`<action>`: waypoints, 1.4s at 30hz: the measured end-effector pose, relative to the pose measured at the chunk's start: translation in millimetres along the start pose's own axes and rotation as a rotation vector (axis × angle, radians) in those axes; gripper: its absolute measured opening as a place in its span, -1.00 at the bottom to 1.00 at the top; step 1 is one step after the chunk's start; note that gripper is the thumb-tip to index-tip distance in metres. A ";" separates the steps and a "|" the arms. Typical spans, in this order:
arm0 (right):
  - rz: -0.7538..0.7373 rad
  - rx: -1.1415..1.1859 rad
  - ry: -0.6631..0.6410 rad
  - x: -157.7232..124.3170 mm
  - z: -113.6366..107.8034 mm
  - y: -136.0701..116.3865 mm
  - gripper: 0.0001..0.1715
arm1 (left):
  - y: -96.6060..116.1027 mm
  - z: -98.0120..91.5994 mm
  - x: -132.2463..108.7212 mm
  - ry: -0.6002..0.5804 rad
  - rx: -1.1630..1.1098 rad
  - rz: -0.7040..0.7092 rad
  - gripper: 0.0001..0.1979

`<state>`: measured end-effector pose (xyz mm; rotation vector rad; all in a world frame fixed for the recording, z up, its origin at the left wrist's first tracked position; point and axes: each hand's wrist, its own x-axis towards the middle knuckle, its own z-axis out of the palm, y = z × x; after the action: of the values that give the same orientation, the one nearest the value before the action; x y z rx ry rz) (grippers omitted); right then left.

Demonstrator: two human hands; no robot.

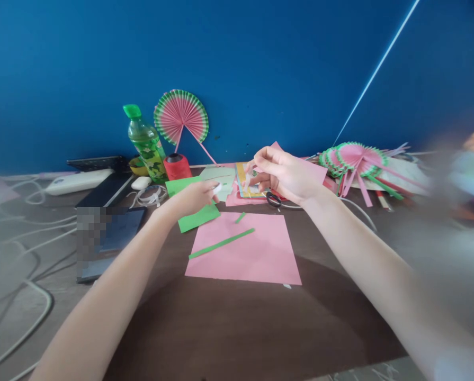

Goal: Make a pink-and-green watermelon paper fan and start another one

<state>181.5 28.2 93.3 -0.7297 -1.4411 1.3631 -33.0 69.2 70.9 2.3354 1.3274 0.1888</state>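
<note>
My left hand (195, 198) is closed on a small white object (218, 188), its kind not clear, above the green paper (199, 218). To its right, my right hand (280, 172) is raised with fingers curled and thumb near the fingertips; whatever they pinch is too blurred to make out. Below both hands lies a flat pink sheet of paper (248, 259). A long green paper strip (221, 243) rests slantwise across it, and a short green strip (240, 217) lies near its far edge. Black-handled scissors (273, 199) lie under my right hand, partly hidden.
A folded pink and green paper fan (181, 116) leans on the blue wall beside a green bottle (145, 143) and a red container (177, 166). More fans (356, 159) are piled at the back right. Dark devices (119, 238) and white cables (42, 296) occupy the left side.
</note>
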 end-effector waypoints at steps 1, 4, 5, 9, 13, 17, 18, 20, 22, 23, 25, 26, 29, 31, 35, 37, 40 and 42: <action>0.003 -0.017 0.004 -0.4 0.0 -0.3 -0.76 | -3.5 0.9 0.8 -0.017 0.093 -0.038 -0.56; 0.035 -0.074 0.014 -1.2 0.4 -0.9 -0.78 | -10.4 5.7 2.5 -0.008 0.219 -0.051 -0.61; 0.054 -0.097 0.016 -1.4 0.6 -1.1 -0.79 | -11.2 6.7 2.5 0.008 0.254 -0.045 -0.63; 0.105 -0.177 0.003 -2.3 1.6 -2.3 -0.81 | -4.6 4.3 -1.5 0.047 0.313 -0.034 -0.70; 0.133 -0.204 -0.072 -3.5 2.0 -3.5 -0.81 | 10.6 5.8 -7.4 -0.205 0.143 0.044 -0.84; 0.208 -0.203 -0.144 -3.7 3.6 -2.3 -0.83 | 19.1 22.7 -7.8 -0.446 0.032 0.130 -0.84; 0.232 -0.197 -0.149 -3.7 4.0 -1.8 -0.84 | 20.0 27.4 -7.3 -0.445 0.026 0.138 -0.82; 0.271 -0.174 -0.163 -4.0 4.6 -1.3 -0.86 | 21.5 34.9 -6.4 -0.415 0.017 0.141 -0.78; 0.291 -0.134 -0.192 -5.3 5.1 -2.1 -0.86 | 23.2 39.3 -5.9 -0.380 0.014 0.133 -0.73; 0.297 -0.115 -0.208 -6.3 5.4 -3.1 -0.86 | 24.1 40.3 -5.8 -0.360 0.015 0.126 -0.71; 0.310 -0.091 -0.240 -8.6 6.2 -5.3 -0.85 | 25.2 40.6 -5.5 -0.326 0.025 0.122 -0.69; 0.310 -0.086 -0.254 -9.6 6.8 -6.3 -0.85 | 24.9 39.8 -5.1 -0.320 0.021 0.132 -0.71; 0.279 -0.090 -0.270 -10.2 8.9 -6.1 -0.85 | 20.2 32.4 -3.6 -0.345 -0.028 0.183 -0.78; 0.253 -0.098 -0.250 -8.7 10.9 -2.7 -0.82 | 15.1 22.7 -3.3 -0.349 -0.053 0.177 -0.77; 0.268 -0.157 -0.176 -5.7 18.6 8.6 -0.77 | 9.1 -2.1 -8.4 -0.407 -0.140 0.178 -0.77; 0.289 -0.204 -0.142 -6.2 24.3 13.8 -0.78 | 9.8 -11.7 -12.9 -0.469 -0.159 0.180 -0.78; 0.302 -0.290 -0.082 -8.3 32.9 19.8 -0.81 | 12.4 -18.3 -18.3 -0.564 -0.171 0.139 -0.79; 0.299 -0.346 -0.045 -9.4 37.0 23.2 -0.83 | 12.9 -19.0 -19.8 -0.618 -0.216 0.128 -0.80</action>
<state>146.0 10.2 72.9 -1.1839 -1.6752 1.3714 -39.6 52.7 95.5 2.0506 0.8100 -0.3149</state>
